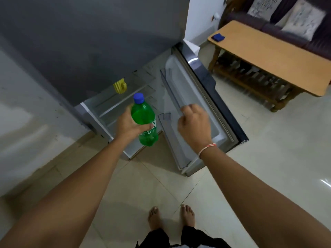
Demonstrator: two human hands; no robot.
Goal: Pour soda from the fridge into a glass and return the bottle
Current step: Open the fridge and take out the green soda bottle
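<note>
You have the green plastic soda bottle (145,120) with its blue screw cap upright in front of the open grey fridge (89,51), cap on, a white-lettered label round its middle. The fridge's lower door (206,86) stands swung wide, its clear plastic door shelves showing, just beside the bottle.

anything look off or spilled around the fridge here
No spill or damage shows. The green bottle is upright and capped in the left hand; the right hand is at the open fridge door. Nothing stands out.
</note>
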